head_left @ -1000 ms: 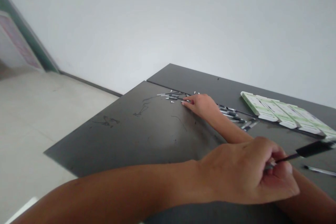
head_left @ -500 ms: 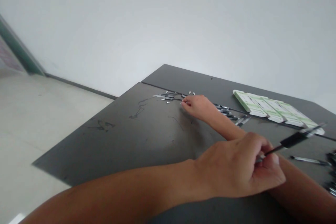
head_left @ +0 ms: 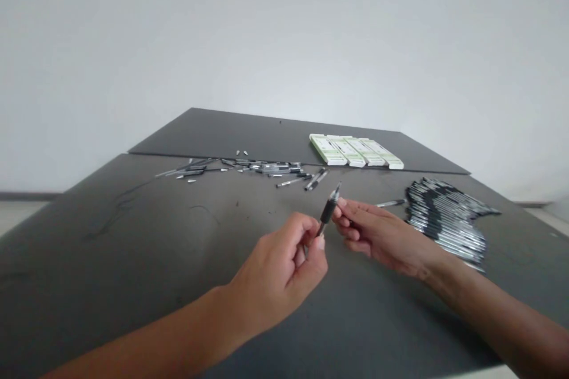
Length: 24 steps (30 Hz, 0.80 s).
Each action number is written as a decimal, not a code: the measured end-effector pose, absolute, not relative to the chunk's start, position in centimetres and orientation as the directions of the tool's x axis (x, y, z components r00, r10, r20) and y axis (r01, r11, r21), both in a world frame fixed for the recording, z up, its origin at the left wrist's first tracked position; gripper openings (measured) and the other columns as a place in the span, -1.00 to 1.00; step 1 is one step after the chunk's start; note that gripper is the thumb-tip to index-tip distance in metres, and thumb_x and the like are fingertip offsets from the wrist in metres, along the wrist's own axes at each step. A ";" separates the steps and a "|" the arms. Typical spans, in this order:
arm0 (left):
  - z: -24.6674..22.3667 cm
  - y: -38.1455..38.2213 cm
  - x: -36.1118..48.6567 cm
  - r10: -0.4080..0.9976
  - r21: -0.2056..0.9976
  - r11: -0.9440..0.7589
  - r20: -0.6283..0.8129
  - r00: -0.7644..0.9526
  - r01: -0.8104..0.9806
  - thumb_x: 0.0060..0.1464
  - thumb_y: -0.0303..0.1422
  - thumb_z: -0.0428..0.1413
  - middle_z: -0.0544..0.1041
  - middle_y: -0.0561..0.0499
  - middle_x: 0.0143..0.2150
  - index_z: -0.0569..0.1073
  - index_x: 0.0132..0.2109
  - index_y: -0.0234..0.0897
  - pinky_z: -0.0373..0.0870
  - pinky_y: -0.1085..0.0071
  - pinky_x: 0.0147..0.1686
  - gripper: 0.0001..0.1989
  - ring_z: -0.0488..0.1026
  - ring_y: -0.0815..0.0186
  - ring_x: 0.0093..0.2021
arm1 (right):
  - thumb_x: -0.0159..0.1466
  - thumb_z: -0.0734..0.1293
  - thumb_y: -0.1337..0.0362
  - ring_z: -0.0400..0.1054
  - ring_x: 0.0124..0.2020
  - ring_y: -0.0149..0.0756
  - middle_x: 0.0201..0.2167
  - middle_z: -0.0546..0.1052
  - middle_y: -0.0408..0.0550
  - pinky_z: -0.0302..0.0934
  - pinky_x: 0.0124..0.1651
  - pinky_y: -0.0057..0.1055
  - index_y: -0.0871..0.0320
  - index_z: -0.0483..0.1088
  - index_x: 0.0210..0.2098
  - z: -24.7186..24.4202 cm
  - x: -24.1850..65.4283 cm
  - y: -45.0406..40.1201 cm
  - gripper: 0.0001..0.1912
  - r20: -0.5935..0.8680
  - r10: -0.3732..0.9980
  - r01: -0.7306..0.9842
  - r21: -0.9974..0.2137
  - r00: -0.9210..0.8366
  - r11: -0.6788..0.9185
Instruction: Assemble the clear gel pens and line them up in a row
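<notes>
My left hand [head_left: 278, 275] is closed on a pen [head_left: 328, 211] with a black grip, held up at a slant with its thin point upward. My right hand [head_left: 386, 237] is just right of the pen, thumb and finger pinched beside the upper end of the grip. Whatever is between those fingertips is too small to make out. Beyond the hands, loose pen parts [head_left: 275, 169] lie scattered, with small pale cone tips [head_left: 191, 181] among them. A large pile of clear pens with black grips [head_left: 448, 219] lies to the right.
Flat green and white boxes [head_left: 355, 151] lie side by side toward the back of the dark table [head_left: 155, 249]. A single pen [head_left: 391, 203] rests left of the large pile. A seam crosses the table, and a pale wall stands behind it.
The view has turned right. My right hand has come back from the small parts to the pen in my left hand. My arms are no longer crossed, and the pen now points up.
</notes>
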<state>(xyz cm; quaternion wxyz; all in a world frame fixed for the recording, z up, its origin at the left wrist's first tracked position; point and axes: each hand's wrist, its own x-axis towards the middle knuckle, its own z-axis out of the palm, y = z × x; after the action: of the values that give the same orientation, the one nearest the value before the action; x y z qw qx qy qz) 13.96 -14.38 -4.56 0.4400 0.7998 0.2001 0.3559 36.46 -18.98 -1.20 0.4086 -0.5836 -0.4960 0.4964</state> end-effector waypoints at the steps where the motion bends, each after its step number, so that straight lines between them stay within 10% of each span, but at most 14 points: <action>1: -4.6 -14.5 14.0 0.635 0.852 -0.523 0.363 0.682 0.033 0.45 -0.26 -0.01 0.47 0.14 -0.43 0.33 -0.12 -0.18 0.28 0.44 -0.43 -0.87 0.41 0.36 -0.48 | 0.34 0.45 -0.20 0.04 -0.48 -0.50 -0.39 0.24 -0.24 0.04 -0.51 -0.57 0.15 0.44 -0.26 -1.3 36.6 -19.4 -0.50 -0.226 0.974 0.013 -0.974 0.012 -0.226; 4: -5.0 -14.9 14.2 0.625 0.863 -0.495 0.269 0.732 0.106 0.46 -0.25 -0.02 0.49 0.13 -0.43 0.35 -0.13 -0.18 0.28 0.44 -0.43 -0.84 0.42 0.36 -0.48 | 0.18 0.67 0.01 0.00 -0.50 -0.60 -0.38 0.25 -0.26 -0.04 -0.56 -0.68 0.22 0.57 -0.23 -1.2 36.9 -19.9 -0.57 -0.333 0.943 -0.416 -0.853 -0.030 -0.314; 8: -5.7 -15.3 14.4 0.609 0.857 -0.474 0.156 0.777 0.200 0.48 -0.23 -0.04 0.51 0.12 -0.43 0.37 -0.15 -0.18 0.27 0.45 -0.44 -0.80 0.43 0.36 -0.48 | 0.20 0.67 0.11 0.01 -0.55 -0.68 -0.39 0.32 -0.27 -0.07 -0.60 -0.73 0.23 0.63 -0.24 -0.6 37.8 -20.2 -0.67 -0.317 0.945 -0.586 -0.753 -0.076 -0.299; 24: -5.2 -16.0 14.2 0.532 0.848 -0.470 0.050 0.845 0.245 0.44 -0.28 -0.02 0.54 0.16 -0.43 0.38 -0.16 -0.13 0.26 0.48 -0.45 -0.85 0.43 0.37 -0.49 | 0.36 0.55 0.10 -0.17 -0.55 -0.55 -0.36 0.46 -0.20 -0.15 -0.60 -0.61 0.00 0.71 -0.16 -0.8 36.8 -21.4 -0.85 -0.152 0.988 -0.451 -0.882 -0.006 -0.138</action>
<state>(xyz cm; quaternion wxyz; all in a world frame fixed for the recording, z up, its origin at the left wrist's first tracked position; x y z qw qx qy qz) 14.18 -15.97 -5.20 0.4603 0.8431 0.2305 0.1555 36.77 -21.38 -0.82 0.5708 -0.4141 -0.3245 0.6304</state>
